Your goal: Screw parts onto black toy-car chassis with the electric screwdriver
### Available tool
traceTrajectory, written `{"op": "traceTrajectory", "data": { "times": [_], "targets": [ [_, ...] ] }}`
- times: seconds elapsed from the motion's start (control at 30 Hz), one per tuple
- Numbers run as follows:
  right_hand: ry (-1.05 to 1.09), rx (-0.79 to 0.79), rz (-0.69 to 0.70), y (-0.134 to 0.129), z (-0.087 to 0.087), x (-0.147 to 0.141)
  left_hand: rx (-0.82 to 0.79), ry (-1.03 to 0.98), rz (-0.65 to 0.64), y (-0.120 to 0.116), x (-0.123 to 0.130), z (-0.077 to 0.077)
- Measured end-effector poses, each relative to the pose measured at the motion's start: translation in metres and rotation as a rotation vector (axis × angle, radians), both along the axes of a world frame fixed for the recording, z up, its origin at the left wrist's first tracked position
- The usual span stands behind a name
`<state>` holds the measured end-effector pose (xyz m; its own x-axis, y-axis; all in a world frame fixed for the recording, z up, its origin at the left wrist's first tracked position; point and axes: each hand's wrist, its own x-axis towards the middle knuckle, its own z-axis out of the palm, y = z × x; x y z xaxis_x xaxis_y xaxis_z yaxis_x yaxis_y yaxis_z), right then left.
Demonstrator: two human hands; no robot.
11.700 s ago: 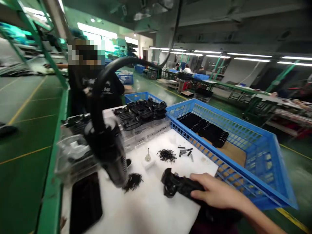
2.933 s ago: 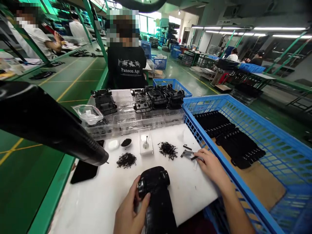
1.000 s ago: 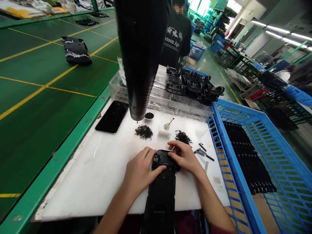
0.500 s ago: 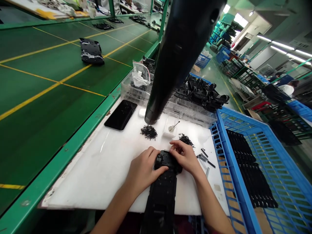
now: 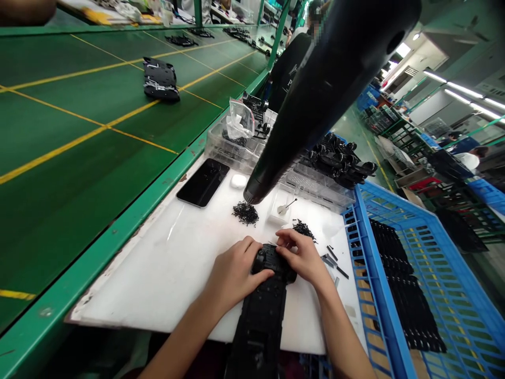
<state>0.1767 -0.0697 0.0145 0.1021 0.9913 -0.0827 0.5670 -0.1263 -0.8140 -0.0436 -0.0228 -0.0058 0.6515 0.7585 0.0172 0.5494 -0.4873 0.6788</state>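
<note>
The left hand (image 5: pixel 232 276) and right hand (image 5: pixel 302 258) both rest on a long black plastic housing (image 5: pixel 262 316), which lies lengthwise on the near part of a white work board (image 5: pixel 158 295) and runs past its near edge. The left fingers curl over the left side of the housing's far end, and the right fingers close over its right side, so both hands grip it. A suspended black electric screwdriver (image 5: pixel 311 116) hangs diagonally above the board, its tip just beside a pile of small black screws (image 5: pixel 245 213). A second pile of screws (image 5: pixel 303 229) lies just beyond the right hand, near a small clear box (image 5: pixel 281 205) and loose metal strips (image 5: pixel 331 263). A blue plastic crate (image 5: pixel 379 273) borders the board on the right. Several risks apply. If the grip slackens, the overhanging housing could tip off the near edge. If the right hand drifts far, it could brush the second pile and spread the screws. If the screwdriver swings, its tip could scatter the left pile.
</note>
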Motion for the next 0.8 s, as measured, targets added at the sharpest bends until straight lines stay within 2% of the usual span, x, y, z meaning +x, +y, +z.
{"op": "traceTrajectory", "data": {
  "times": [0.33,0.8],
  "targets": [
    [0.036,-0.050,-0.017,-0.0005,-0.0009,0.0064,-0.009,-0.014,0.009,-0.0011,0.0005,-0.0026],
    [0.069,-0.117,0.031,0.0045,0.0014,0.0105,-0.008,-0.027,0.007,-0.0013,0.0000,-0.0031]
  ]
}}
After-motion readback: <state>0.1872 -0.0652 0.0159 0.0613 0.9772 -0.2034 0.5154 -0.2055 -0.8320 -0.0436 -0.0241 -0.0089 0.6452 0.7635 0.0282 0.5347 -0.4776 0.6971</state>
